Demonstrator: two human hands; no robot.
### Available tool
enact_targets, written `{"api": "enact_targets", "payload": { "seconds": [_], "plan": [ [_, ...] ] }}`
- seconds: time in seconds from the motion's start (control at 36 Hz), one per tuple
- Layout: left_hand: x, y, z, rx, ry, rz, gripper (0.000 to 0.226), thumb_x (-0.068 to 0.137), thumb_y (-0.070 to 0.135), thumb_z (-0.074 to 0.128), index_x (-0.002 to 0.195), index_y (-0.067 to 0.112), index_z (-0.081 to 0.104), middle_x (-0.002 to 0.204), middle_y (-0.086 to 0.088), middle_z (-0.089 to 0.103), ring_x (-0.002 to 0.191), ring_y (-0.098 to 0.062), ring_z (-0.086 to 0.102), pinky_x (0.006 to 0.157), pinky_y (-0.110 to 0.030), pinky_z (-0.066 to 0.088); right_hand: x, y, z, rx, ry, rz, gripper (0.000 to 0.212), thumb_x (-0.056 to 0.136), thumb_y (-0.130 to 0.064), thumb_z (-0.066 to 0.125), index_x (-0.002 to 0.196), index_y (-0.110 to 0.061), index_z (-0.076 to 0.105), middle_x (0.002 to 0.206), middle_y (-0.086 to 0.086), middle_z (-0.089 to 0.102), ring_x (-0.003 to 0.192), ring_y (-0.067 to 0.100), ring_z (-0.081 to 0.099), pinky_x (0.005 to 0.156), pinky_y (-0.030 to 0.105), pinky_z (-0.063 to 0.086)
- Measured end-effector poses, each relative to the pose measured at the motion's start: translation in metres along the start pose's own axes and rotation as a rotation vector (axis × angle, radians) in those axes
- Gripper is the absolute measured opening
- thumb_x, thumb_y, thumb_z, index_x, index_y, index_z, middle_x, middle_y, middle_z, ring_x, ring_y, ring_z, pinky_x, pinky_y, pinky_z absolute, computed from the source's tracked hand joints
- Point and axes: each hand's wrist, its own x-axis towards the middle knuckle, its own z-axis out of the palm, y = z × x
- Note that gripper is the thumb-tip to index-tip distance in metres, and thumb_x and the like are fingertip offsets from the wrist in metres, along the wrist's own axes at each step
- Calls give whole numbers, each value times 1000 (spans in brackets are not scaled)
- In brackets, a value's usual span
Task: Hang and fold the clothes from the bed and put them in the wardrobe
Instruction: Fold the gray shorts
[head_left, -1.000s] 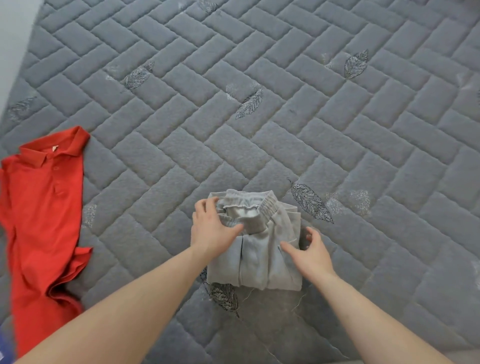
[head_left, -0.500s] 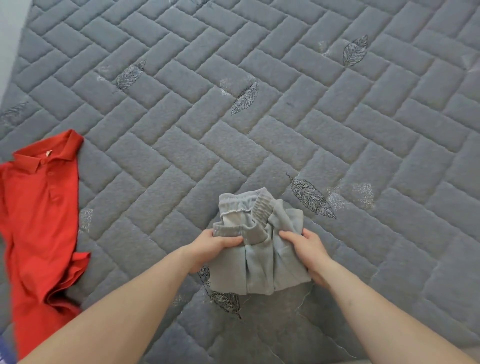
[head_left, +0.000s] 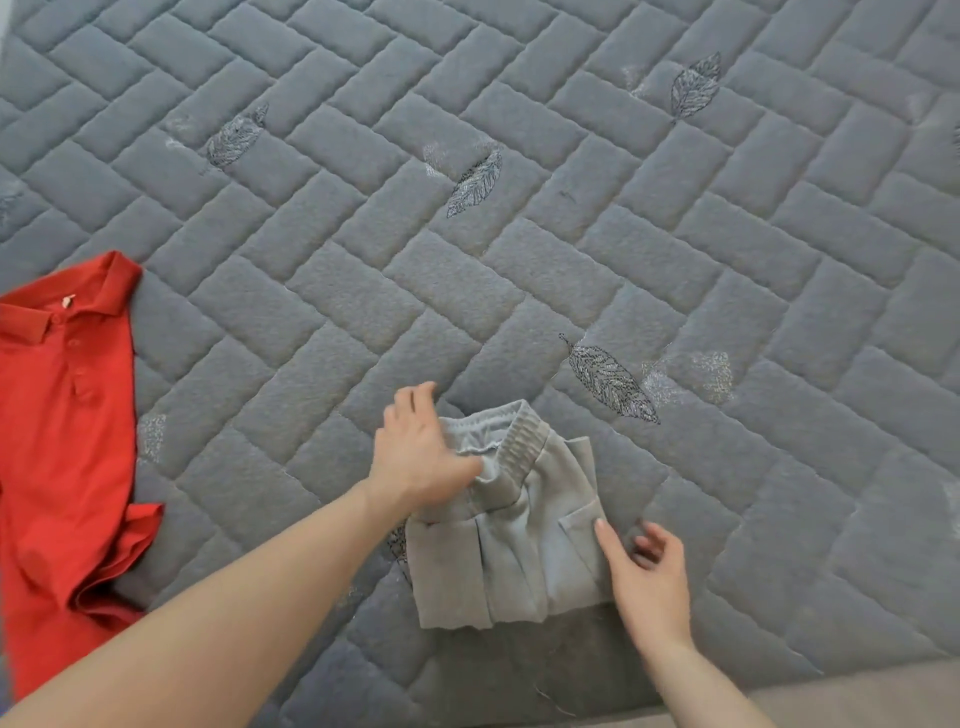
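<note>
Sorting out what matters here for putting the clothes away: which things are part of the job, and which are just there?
Part of the job:
folded grey trousers
red polo shirt
left hand
right hand

Just there:
grey quilted bed cover

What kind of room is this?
Probably a bedroom: a grey quilted mattress fills the view, with folded grey trousers and a red polo shirt lying on it.

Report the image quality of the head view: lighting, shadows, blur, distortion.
Head view: soft, even light, no glare, only faint shadows beside the folded grey garment and red polo shirt; the left hand is motion-blurred, the right hand slightly so at its fingers; wide-angle bending curves the quilted bed cover lines toward the edges.
</note>
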Motion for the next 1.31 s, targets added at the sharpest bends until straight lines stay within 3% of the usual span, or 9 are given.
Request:
{"api": "enact_targets", "payload": {
  "seconds": [0.08,0.19,0.39,0.47,0.64,0.83,1.03,1.11,1.31],
  "plan": [
    [14,26,-7,20,-68,309,103,65,58,67,154,34,22,155,7,23,144,-24,24,117,-44,29,-26,30,6,133,37,286,90,69,-57,86,137,-11,49,118,3,60,110,23,59,101,42,46],
    [33,40,7,159,-483,282,130,58,75,81,159,42,6,161,13,13,148,-26,22,121,-48,28,-52,46,29,254,-268,433,55,79,-43,82,116,-7,62,98,5,68,89,21,65,68,36,50],
    [41,46,16,323,-652,153,126,57,57,91,155,46,12,148,6,28,133,-29,46,106,-49,47,-37,38,52,367,-369,299,88,53,-47,93,128,-23,53,120,-3,69,108,19,67,97,50,55],
    [38,36,20,120,-664,90,107,63,47,90,149,43,27,136,7,47,124,-20,54,106,-46,49,-22,36,49,418,-277,215,94,47,-49,86,131,-26,53,122,-2,70,110,20,67,101,51,54],
    [-3,12,32,-528,-634,-155,65,74,20,87,130,33,57,118,3,73,113,-16,69,92,-30,56,-19,23,13,354,-194,54,52,87,-19,75,130,-25,47,114,-5,65,104,13,62,94,34,49],
    [-78,17,26,-865,-638,-218,58,82,31,80,134,34,56,126,0,71,116,-22,69,105,-48,51,-52,23,-40,295,-217,-88,41,92,-24,72,129,-30,56,114,-9,69,100,4,65,82,23,50],
    [-182,76,-33,-882,-687,-143,40,97,18,61,133,35,54,123,0,72,109,-22,71,91,-42,58,-149,24,-116,353,-94,-142,32,92,-28,73,123,-27,64,115,-4,73,108,14,68,100,40,53],
    [-223,99,-55,-872,-736,-89,43,98,16,58,137,33,51,124,-2,71,108,-22,71,81,-36,59,-204,27,-152,455,-57,-134,33,94,-21,70,126,-20,61,119,3,71,105,13,68,87,24,56],
    [-323,164,-87,-764,-826,153,62,100,15,59,152,34,32,141,1,57,120,-18,63,100,-39,53,-326,51,-242,634,21,-84,46,92,-28,72,135,-28,55,124,-5,68,112,13,66,96,35,54]
  ]
}}
